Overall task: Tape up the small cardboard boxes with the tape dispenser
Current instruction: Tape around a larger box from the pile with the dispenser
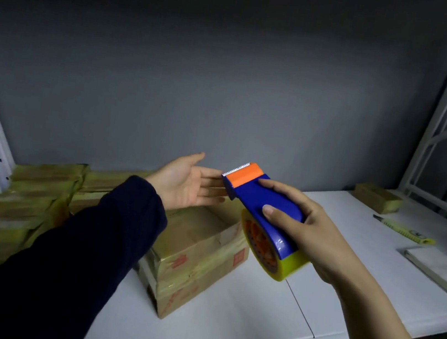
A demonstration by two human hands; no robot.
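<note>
Fingers (270,184) of the right hand (305,234) are wrapped over the top of the blue plastic tape dispenser (261,201), thumb pressed on its near flank, so the tool is firmly grasped and held in the air above the shelf. From the head view its orange cap and toothed metal blade (235,169) point away and to the left, with the yellowish roll of clear tape (290,266) hanging at the near end; that tilt seems meant to bring the cutting end to the other hand. The left hand (185,184) lies released, palm up and fingers straight, its tips right at the dispenser's nose just under the blade, probably to find the loose tape end; whether it touches tape cannot be told. Directly below both hands sits a small brown cardboard box with red print (196,243) on the white metal shelf (254,304), already wearing bands of tape. A pile of tape-wrapped cardboard boxes (23,197) fills the left of the shelf, and one small taped box (378,196) stands apart at the far right. A yellow-green pen-like tool (404,232) and a white notebook (439,268) lie to the right, well clear of the work
</note>
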